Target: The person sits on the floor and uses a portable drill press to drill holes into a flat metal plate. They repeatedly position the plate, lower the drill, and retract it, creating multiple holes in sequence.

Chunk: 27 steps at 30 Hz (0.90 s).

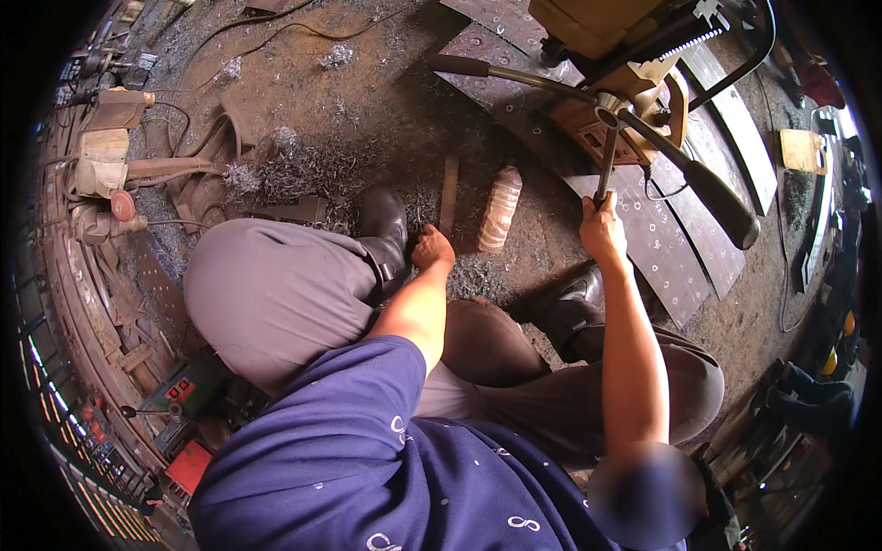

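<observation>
My right hand [604, 230] is closed around the lower spoke of a feed handle [608, 156] on a yellowish drill press [588, 124]. The machine stands on dark steel plates [648, 230] with holes and chalk marks. My left hand [433, 249] is curled closed beside my boot [384, 220], low over the floor; whatever lies in its fingers is too small or hidden to make out. Just beyond it lies a narrow flat metal strip [448, 191]. Between my two hands rests a cloudy plastic bottle [501, 209].
Metal shavings [312, 174] are heaped on the floor ahead of my left hand. Two other handle spokes with black grips [721, 202] stick out from the drill hub. A cable [675, 195] loops beside the machine. Steel scrap and beams [101, 312] line the left side.
</observation>
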Available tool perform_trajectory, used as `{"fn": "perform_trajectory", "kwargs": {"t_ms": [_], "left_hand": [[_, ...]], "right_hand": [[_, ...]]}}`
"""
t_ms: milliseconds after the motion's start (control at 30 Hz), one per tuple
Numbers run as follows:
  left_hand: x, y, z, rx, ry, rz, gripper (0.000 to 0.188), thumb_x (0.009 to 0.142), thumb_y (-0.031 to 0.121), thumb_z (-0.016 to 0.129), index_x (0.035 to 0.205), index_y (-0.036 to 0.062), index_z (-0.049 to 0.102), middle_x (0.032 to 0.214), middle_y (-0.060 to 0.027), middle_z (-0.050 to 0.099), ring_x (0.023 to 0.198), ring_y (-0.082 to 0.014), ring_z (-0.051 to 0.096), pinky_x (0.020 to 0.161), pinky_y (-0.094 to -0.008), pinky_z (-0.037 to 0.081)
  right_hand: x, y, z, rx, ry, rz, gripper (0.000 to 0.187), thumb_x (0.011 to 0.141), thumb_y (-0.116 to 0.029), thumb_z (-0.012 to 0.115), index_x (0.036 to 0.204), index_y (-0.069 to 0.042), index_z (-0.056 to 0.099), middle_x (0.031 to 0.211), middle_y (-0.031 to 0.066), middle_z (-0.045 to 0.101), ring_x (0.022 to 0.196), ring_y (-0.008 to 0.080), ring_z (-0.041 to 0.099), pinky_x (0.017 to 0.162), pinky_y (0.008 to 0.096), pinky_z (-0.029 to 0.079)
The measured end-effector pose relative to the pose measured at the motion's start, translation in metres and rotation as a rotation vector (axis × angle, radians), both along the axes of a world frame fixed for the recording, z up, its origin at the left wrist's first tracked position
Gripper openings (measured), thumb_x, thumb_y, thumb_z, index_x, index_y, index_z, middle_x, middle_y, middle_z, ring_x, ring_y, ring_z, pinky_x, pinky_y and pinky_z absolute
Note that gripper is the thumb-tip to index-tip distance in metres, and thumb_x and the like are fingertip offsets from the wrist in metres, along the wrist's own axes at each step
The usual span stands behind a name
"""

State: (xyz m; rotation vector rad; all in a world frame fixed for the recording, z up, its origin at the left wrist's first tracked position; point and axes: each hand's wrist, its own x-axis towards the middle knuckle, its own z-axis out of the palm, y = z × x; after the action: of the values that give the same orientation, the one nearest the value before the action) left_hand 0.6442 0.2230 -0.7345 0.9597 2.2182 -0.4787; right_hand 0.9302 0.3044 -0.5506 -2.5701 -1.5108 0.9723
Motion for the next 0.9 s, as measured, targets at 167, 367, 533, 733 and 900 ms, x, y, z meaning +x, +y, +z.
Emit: {"fn": "perform_trajectory", "kwargs": {"t_ms": [167,367,533,733,900], "left_hand": [[0.003,0.009,0.008,-0.034,-0.041,0.018,0.038,0.102,0.02,0.053,0.139,0.01,0.051,0.134,-0.0162,0.066,0.121,-0.0336,0.068,0.097,-0.0489,0.057],[0.013,-0.003,0.003,0.105,-0.001,-0.073,0.029,0.106,0.019,0.045,0.131,0.008,0.055,0.127,-0.0197,0.064,0.109,-0.0387,0.072,0.089,-0.0493,0.061],[0.013,-0.006,0.0,0.081,-0.063,-0.068,0.042,0.094,0.015,0.065,0.132,0.0081,0.047,0.132,-0.0213,0.055,0.114,-0.0416,0.068,0.094,-0.0485,0.06],[0.017,-0.004,0.018,0.054,-0.165,0.018,0.071,0.081,0.008,0.081,0.135,0.0097,0.035,0.14,-0.025,0.045,0.117,-0.0462,0.066,0.097,-0.0493,0.06],[0.021,-0.008,0.024,0.081,-0.159,0.011,0.074,0.08,0.007,0.081,0.135,0.0119,0.032,0.137,-0.026,0.043,0.113,-0.0481,0.067,0.093,-0.0492,0.061]], "right_hand": [[0.0,-0.001,-0.013,0.055,-0.007,-0.03,0.045,0.106,-0.046,0.051,0.132,-0.01,0.044,0.11,0.0321,0.07,0.107,0.0556,0.064,0.089,0.061,0.05],[0.001,0.001,-0.014,0.048,0.035,-0.03,0.044,0.106,-0.043,0.051,0.134,-0.01,0.042,0.114,0.03,0.069,0.108,0.0513,0.066,0.091,0.058,0.051],[0.0,-0.001,-0.018,0.075,0.05,-0.046,0.043,0.106,-0.042,0.051,0.134,-0.011,0.042,0.111,0.0299,0.07,0.106,0.0517,0.066,0.09,0.0581,0.051],[0.004,-0.003,-0.027,0.091,0.08,-0.045,0.045,0.106,-0.041,0.052,0.136,-0.009,0.041,0.112,0.03,0.07,0.106,0.0514,0.067,0.089,0.0576,0.051],[0.003,-0.003,-0.029,0.104,0.078,-0.044,0.047,0.106,-0.041,0.053,0.137,-0.009,0.041,0.113,0.03,0.07,0.106,0.0509,0.067,0.09,0.0573,0.051]]}}
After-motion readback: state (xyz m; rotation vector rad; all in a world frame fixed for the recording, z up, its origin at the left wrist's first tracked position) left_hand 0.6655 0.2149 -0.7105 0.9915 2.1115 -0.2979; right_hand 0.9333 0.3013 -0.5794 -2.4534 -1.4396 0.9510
